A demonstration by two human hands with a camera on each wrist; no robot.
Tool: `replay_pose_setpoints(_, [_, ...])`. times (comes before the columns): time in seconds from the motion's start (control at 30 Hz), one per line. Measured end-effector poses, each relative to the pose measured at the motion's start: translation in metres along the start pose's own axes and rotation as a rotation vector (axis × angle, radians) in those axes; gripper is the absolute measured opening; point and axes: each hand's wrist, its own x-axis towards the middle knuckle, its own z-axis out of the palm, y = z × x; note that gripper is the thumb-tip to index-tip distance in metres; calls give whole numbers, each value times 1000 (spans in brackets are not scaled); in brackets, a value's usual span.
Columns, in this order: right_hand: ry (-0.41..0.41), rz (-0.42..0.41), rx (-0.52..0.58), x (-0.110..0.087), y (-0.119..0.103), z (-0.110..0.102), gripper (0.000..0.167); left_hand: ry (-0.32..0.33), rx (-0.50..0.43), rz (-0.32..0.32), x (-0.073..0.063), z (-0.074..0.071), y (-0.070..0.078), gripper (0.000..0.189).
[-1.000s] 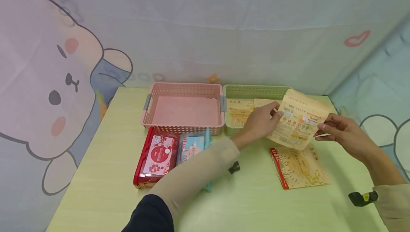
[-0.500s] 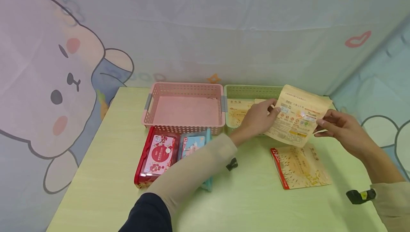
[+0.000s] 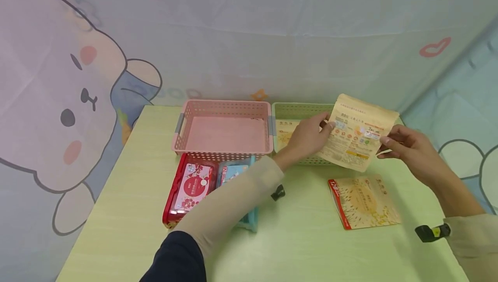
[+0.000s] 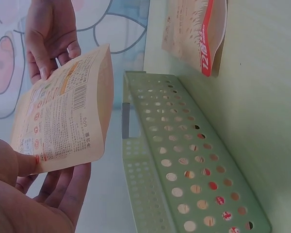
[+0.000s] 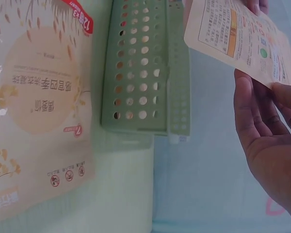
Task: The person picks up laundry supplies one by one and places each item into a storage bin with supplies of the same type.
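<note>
A beige printed pouch [image 3: 355, 132] is held up between both hands, tilted, its small-print side facing the head camera. My left hand [image 3: 309, 137] pinches its left edge, thumb on the printed face and fingers behind, as the left wrist view shows. At the opposite edge my right hand [image 3: 408, 150] pinches it between thumb and fingers. The pouch overlaps the right part of the green basket [image 3: 301, 108] in the head view. Inside that basket lies another beige pouch [image 3: 285, 130], partly hidden by my left hand. A similar pouch with a red strip [image 3: 365, 202] lies on the table in front.
Left of the green basket stands a pink basket [image 3: 229, 132]. Before it are a red-lidded clear box [image 3: 190, 191] and a blue-labelled pack [image 3: 233, 173], partly covered by my left sleeve. A printed cloth [image 3: 272, 35] hangs behind the table [image 3: 116, 213].
Both hands have raised the pouch slightly toward the back and shifted it a little left, farther over the green basket. The other packs and baskets have stayed put.
</note>
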Motion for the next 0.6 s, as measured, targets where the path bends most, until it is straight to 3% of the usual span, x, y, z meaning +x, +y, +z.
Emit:
replay_pose_setpoints(0.37, [47, 0, -37, 12, -13, 6, 25, 16, -3, -9, 5, -12, 2, 38])
replay_pose_setpoints(0.6, [60, 17, 3, 19, -15, 11, 26, 49, 1, -16, 8, -18, -1, 42])
